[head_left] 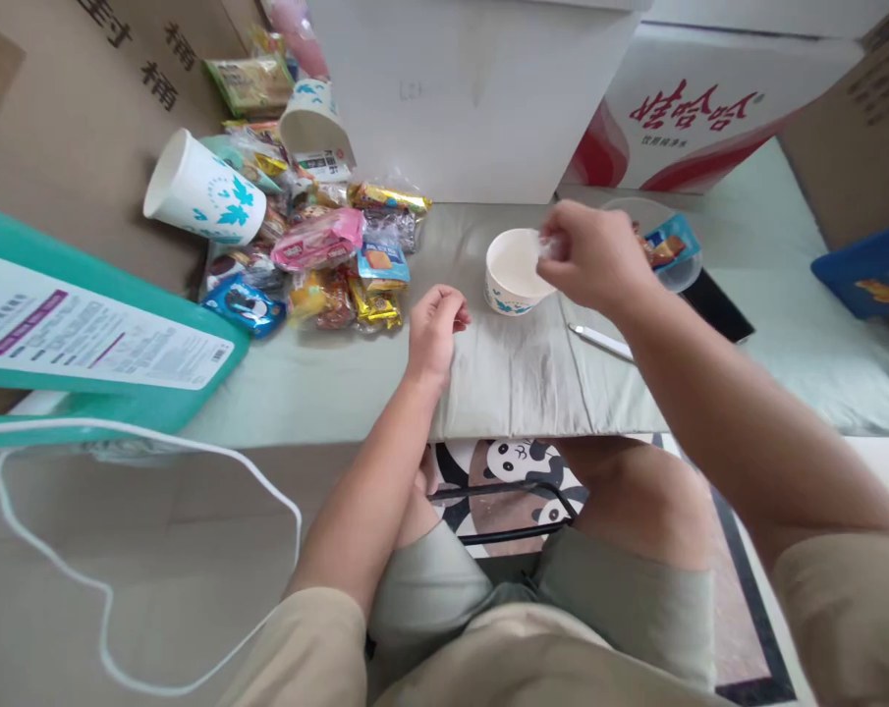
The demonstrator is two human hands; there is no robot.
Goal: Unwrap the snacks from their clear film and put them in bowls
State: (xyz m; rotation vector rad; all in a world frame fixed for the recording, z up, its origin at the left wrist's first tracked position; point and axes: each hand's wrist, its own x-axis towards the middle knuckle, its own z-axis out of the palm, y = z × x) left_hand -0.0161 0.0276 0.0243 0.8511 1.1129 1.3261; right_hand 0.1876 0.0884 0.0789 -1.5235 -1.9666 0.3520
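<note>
A paper cup (506,297) stands upright on the table (311,398), just left of the right hand's fingers and, beyond a small gap, to the right of the left hand's. The right hand (602,245) has its fingers clamped on a small clear piece (549,245), blurred, at the cup's rim. The left hand (435,329) has its fingers curled, thumb close to the index; whether they grip anything cannot be told. A slim white cutter (601,342) lies below the right fingers. Right of these, partly behind the hand, sits a clear bowl (691,275) with wrapped snacks (672,242), a black flat object (718,306) beside it. Left of the left fingers lies a snack pile (320,241), a tilted cup (219,201) against it. A white box (473,98) stands beyond both hands.
</note>
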